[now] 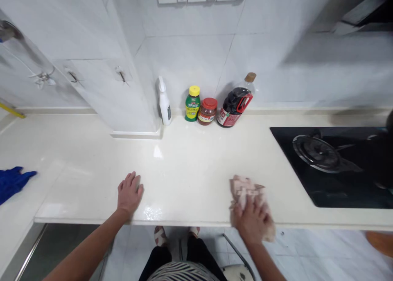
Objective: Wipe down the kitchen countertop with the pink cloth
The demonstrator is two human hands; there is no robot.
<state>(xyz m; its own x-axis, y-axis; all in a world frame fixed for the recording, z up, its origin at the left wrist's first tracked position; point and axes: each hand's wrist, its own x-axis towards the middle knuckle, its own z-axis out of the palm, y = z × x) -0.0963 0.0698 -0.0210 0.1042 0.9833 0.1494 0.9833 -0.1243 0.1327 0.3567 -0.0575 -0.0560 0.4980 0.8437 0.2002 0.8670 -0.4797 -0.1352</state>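
Observation:
A pale pink cloth point(245, 189) lies crumpled on the white countertop point(184, 170), with one end hanging over the front edge. On top of it, my right hand point(251, 217) presses down with its fingers across the fabric, slightly blurred. My left hand point(130, 194) rests on the counter near the front edge, fingers lying loosely with nothing in them.
Against the wall stand a white spray bottle point(165, 103), a green bottle with a yellow cap point(193, 105), a red-lidded jar point(207, 112) and a large dark sauce bottle point(235, 105). A black gas stove point(344, 178) is at right, a blue cloth point(14, 183) at far left.

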